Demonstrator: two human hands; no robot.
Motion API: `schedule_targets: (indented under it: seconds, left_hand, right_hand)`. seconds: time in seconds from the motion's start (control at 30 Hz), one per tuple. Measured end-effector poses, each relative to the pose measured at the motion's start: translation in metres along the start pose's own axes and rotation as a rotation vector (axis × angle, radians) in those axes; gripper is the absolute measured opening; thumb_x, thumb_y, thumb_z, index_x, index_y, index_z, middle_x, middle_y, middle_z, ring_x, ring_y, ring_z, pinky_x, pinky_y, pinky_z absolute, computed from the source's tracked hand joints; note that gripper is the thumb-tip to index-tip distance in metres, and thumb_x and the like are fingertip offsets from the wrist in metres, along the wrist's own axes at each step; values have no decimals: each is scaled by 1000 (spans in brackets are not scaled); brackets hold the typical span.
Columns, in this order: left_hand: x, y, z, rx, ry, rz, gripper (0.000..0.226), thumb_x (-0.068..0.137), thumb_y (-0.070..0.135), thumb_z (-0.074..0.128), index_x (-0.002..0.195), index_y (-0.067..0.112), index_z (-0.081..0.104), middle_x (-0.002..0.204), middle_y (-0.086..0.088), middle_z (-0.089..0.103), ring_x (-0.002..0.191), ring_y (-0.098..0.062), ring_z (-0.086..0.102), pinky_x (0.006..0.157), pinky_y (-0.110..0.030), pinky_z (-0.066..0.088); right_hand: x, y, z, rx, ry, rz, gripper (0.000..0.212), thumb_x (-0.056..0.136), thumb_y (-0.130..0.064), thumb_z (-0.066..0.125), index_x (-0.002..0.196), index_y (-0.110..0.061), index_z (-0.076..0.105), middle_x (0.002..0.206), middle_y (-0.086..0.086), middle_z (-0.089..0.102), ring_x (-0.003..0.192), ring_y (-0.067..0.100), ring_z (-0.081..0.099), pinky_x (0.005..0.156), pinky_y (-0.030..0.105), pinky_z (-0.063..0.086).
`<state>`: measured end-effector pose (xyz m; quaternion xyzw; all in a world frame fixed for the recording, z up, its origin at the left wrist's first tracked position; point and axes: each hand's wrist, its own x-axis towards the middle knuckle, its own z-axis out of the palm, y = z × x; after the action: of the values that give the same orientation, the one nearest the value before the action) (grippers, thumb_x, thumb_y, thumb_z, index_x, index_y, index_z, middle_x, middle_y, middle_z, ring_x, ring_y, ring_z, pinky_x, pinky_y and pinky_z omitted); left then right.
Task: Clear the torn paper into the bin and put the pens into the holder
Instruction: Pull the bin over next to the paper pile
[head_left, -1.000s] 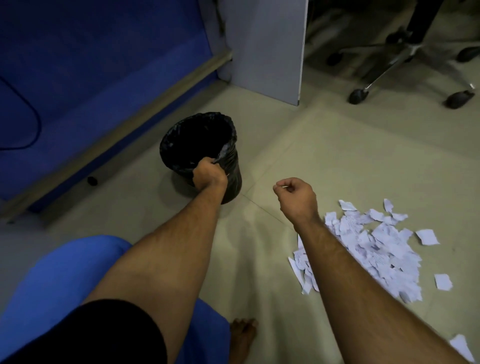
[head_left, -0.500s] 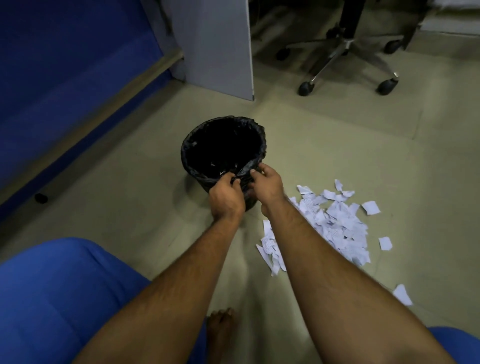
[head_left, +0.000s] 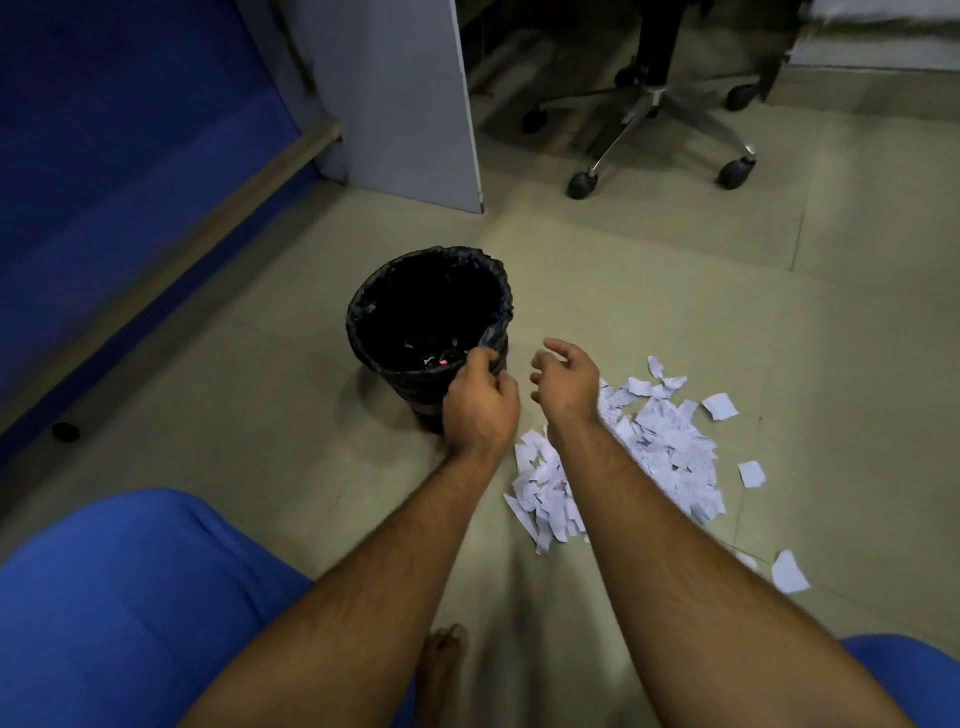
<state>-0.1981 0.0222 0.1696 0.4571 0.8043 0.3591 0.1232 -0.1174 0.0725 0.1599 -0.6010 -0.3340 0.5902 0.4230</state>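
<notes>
Now, left to right: the bin (head_left: 410, 332) sits just ahead of the left hand (head_left: 480, 402), whose fingers pinch its liner rim. Right hand (head_left: 566, 382) hangs loose, empty. Paper (head_left: 639, 457) lies just right of it; scoop big handfuls, bin steadied.

You had a single view, from the camera on your head, tilted forward and steeply down at the floor (head_left: 649, 291). It sat close enough that your forearms filled the lower frame from 6 o'clock. The bin (head_left: 415, 395) lay near centre, the torn paper (head_left: 670, 441) at 4 o'clock, an office chair (head_left: 660, 98) far off at 1 o'clock.
</notes>
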Motion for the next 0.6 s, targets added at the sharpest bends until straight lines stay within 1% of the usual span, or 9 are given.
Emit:
schedule_targets:
  seconds: [0.1, 0.17, 0.23, 0.3, 0.33, 0.4, 0.47, 0.53, 0.6]
  left_hand:
    - [-11, 6, 30, -14, -201, 33, 9, 82, 19, 57, 88, 17, 64, 85, -5, 70, 84, -28, 64, 73, -36, 52]
    - [-18, 4, 57, 6, -421, 48, 12, 84, 20, 59, 93, 18, 67, 91, -4, 71, 89, -26, 65, 77, -32, 52]
    - [-24, -1, 78, 82, -600, 86, 22, 86, 24, 62, 107, 17, 65, 103, -6, 70, 98, -26, 63, 82, -30, 49]
    - [-36, -7, 104, 179, -746, 153, 34, 85, 25, 62, 118, 16, 61, 116, -9, 66, 108, -28, 60, 87, -31, 48]
    - [-43, -12, 116, 243, -813, 186, 39, 84, 27, 62, 122, 16, 58, 122, -9, 62, 113, -29, 58, 90, -33, 49]
    - [-53, -25, 132, 397, -892, 227, 49, 83, 32, 64, 128, 17, 49, 130, -11, 54, 120, -32, 53, 95, -40, 48]
    - [-57, -36, 147, 568, -909, 274, 63, 83, 39, 65, 136, 20, 38, 138, -13, 43, 125, -34, 47, 98, -44, 47]
    - [-59, -45, 157, 701, -910, 319, 85, 79, 47, 68, 148, 25, 21, 150, -14, 28, 131, -35, 39, 100, -46, 42]
    - [-62, -54, 166, 755, -910, 376, 99, 77, 54, 69, 152, 29, 10, 157, -14, 14, 134, -37, 36, 101, -48, 41]
  right_hand:
    - [6, 16, -37, -44, 122, 18, 11, 82, -22, 59, 89, -28, 66, 83, 0, 73, 77, 23, 71, 79, 45, 58]
    - [11, 30, -61, -123, 183, 45, 14, 75, -27, 58, 85, -26, 68, 84, 0, 74, 83, 28, 72, 79, 46, 59]
    - [9, 42, -83, -228, 197, 57, 17, 81, -24, 60, 93, -22, 71, 92, -1, 74, 86, 25, 69, 76, 38, 56]
    - [8, 63, -109, -361, 218, 77, 20, 88, -18, 61, 105, -16, 71, 101, 0, 71, 89, 20, 63, 77, 24, 44]
    - [10, 79, -122, -421, 221, 105, 22, 89, -17, 63, 110, -14, 69, 106, 3, 71, 92, 21, 63, 79, 22, 41]
    - [7, 107, -140, -554, 176, 125, 29, 88, -20, 66, 117, -13, 67, 114, 8, 70, 103, 27, 65, 84, 24, 44]
    - [7, 132, -148, -763, 155, 88, 41, 83, -26, 69, 123, -17, 64, 121, 10, 66, 111, 31, 63, 92, 34, 51]
    - [9, 146, -149, -1053, 145, 13, 56, 80, -36, 70, 133, -21, 57, 133, 12, 57, 121, 33, 55, 99, 40, 48]
    - [13, 153, -147, -1255, 100, -19, 73, 81, -45, 69, 145, -24, 43, 150, 13, 41, 134, 34, 42, 105, 42, 40]
